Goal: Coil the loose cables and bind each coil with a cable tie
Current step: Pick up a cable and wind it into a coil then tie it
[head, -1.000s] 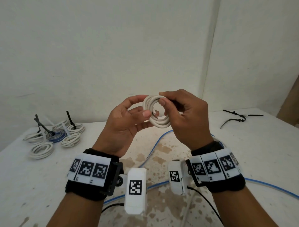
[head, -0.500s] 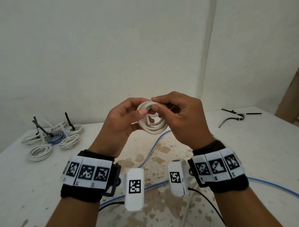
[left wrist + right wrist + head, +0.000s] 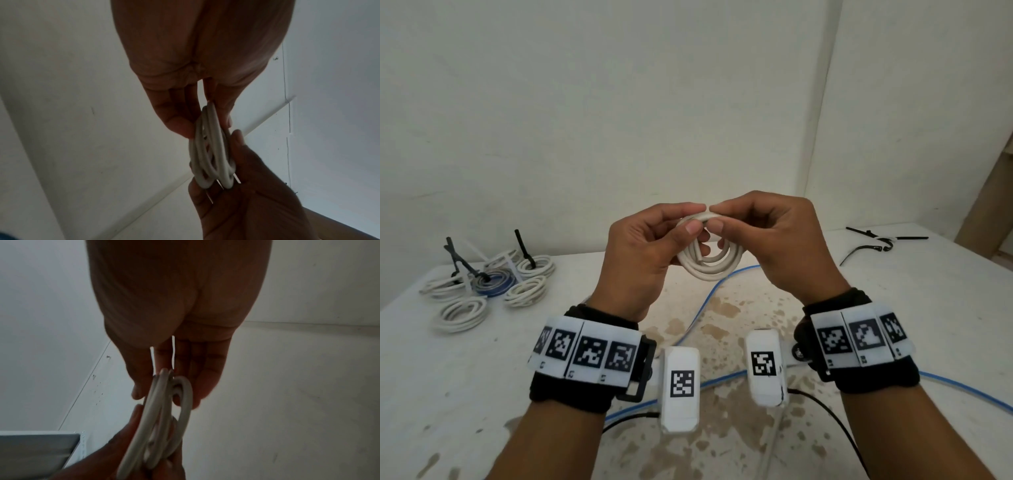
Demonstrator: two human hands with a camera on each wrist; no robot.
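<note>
A small white cable coil (image 3: 714, 265) hangs in the air above the table, held at its top by both hands. My left hand (image 3: 690, 224) pinches the coil's upper left between thumb and fingers. My right hand (image 3: 717, 219) pinches it just beside, fingertips nearly meeting the left's. The left wrist view shows the white cable coil (image 3: 209, 151) edge-on between both hands, and so does the right wrist view, with the white cable coil (image 3: 162, 418) below my palm. A thin white tie end (image 3: 173, 352) sticks up along the right palm.
Several bound coils (image 3: 493, 284) lie at the table's far left, some with black ties sticking up. Black cable ties (image 3: 873, 241) lie at the far right. A loose blue cable (image 3: 698, 318) snakes across the stained white table (image 3: 448, 394) under my wrists.
Both hands have shifted their pinch up to the top of the coil, fingertips coming together, and the coil now hangs lower below them.
</note>
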